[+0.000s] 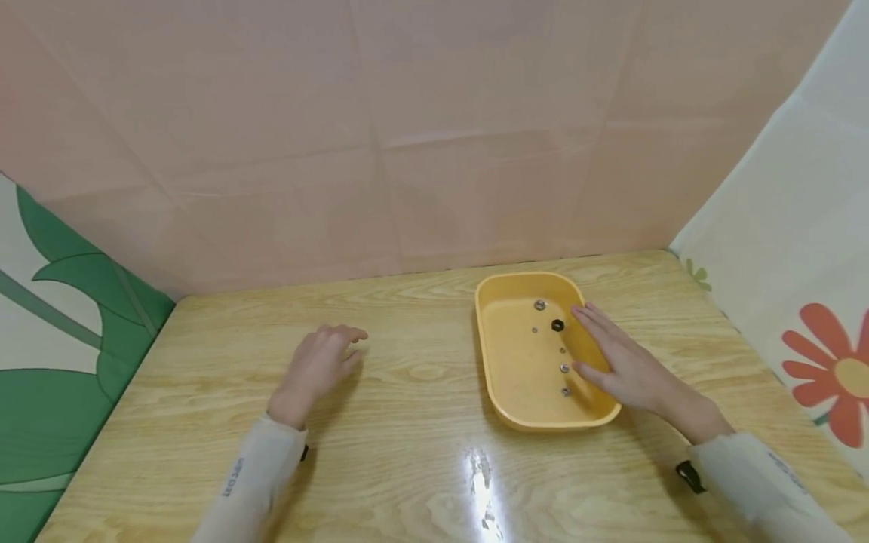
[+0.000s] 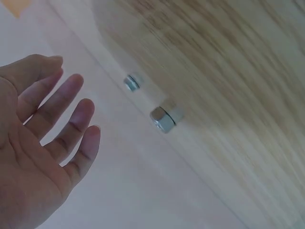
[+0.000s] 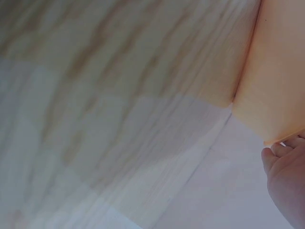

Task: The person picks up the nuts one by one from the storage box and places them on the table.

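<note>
My left hand [image 1: 315,369] hovers above the left half of the table, fingers loosely bent and holding nothing. Two silver hex nuts [image 2: 163,119], one larger than the other, stand on the wood near its fingers in the left wrist view; the head view hides them behind the hand. A yellow tray [image 1: 509,362] sits right of centre. Over its right rim reaches my right hand [image 1: 627,369], fingers straight, thumb spread and nothing held. In the right wrist view its fingers are at the tray's rim. Inside the tray lie a black ring-like nut [image 1: 557,325] and several small silver nuts [image 1: 539,305].
The wood-grain table [image 1: 407,407] ends at a pinkish cloth wall [image 1: 407,188] behind. Printed panels stand at both sides, with green leaves [image 1: 61,415] on the left and a red flower [image 1: 824,362] on the right. A bright reflection marks the table's front.
</note>
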Action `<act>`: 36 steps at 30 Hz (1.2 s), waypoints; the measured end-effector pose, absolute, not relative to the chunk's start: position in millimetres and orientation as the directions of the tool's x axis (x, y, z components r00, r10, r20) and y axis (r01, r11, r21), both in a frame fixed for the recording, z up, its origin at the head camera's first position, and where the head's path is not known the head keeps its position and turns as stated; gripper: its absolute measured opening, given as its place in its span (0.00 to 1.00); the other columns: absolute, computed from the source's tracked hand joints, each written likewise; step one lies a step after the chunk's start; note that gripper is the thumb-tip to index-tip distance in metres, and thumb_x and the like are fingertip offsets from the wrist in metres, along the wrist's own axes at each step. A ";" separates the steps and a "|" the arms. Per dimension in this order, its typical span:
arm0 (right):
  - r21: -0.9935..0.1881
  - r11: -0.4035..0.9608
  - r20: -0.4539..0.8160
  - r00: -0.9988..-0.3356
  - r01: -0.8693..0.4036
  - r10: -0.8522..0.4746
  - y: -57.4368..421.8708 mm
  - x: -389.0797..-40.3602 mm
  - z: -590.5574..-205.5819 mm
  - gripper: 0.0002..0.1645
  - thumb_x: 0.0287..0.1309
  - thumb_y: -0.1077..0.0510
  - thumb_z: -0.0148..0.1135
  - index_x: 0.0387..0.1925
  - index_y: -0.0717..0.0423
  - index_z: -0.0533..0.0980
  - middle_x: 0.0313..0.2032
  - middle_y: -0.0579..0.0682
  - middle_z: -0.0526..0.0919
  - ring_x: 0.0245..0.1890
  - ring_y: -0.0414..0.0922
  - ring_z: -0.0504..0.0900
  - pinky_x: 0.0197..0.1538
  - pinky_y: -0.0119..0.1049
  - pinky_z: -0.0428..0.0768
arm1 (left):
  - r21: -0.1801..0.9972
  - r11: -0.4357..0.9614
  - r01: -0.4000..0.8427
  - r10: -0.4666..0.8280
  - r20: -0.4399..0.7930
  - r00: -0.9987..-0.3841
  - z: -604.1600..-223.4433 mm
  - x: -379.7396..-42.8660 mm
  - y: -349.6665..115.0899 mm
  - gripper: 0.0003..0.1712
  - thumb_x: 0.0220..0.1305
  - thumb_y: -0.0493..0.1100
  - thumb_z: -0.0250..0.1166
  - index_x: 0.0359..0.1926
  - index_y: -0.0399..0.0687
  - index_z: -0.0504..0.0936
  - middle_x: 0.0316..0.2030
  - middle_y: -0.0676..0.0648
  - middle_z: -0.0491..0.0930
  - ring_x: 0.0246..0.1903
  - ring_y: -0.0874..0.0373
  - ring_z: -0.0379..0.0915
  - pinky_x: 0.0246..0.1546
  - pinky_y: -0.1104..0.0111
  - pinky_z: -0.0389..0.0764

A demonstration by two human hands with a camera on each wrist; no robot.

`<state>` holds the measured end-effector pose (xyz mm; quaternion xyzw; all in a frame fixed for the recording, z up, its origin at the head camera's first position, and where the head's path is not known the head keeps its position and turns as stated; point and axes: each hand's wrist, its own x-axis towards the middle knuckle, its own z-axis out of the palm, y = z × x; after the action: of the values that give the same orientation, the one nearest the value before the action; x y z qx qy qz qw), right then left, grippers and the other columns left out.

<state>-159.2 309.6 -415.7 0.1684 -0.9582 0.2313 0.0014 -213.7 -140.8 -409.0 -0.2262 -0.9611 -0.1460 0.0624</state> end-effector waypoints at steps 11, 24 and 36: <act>-0.454 0.834 0.072 -0.945 -0.315 -0.318 311.1 -159.9 -416.0 0.49 0.65 0.51 0.61 0.78 0.59 0.46 0.77 0.64 0.46 0.77 0.64 0.44 0.68 0.72 0.54 | 0.257 0.843 0.473 0.441 0.173 -0.881 -406.9 -214.6 -124.7 0.16 0.61 0.38 0.69 0.51 0.45 0.85 0.49 0.43 0.86 0.44 0.46 0.81 0.42 0.55 0.82; -0.448 0.840 0.061 -0.948 -0.307 -0.314 310.6 -158.9 -415.1 0.50 0.66 0.50 0.60 0.78 0.58 0.45 0.78 0.63 0.45 0.78 0.63 0.43 0.67 0.72 0.54 | 0.285 0.825 0.488 0.451 0.188 -0.872 -400.7 -210.5 -105.0 0.17 0.61 0.38 0.69 0.52 0.46 0.85 0.51 0.45 0.85 0.48 0.46 0.81 0.47 0.55 0.82; -0.444 0.837 0.077 -0.944 -0.320 -0.320 309.5 -158.1 -416.0 0.50 0.66 0.50 0.60 0.78 0.57 0.45 0.77 0.64 0.46 0.78 0.63 0.44 0.67 0.72 0.54 | 0.291 0.802 0.522 0.483 0.200 -0.853 -394.2 -208.4 -88.3 0.17 0.61 0.39 0.70 0.52 0.48 0.85 0.51 0.46 0.86 0.48 0.46 0.81 0.49 0.53 0.81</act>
<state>-158.1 309.5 -416.0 0.1670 -0.9583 0.2318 -0.0003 -208.4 -88.3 -394.2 -0.2652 -0.9474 -0.1698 0.0578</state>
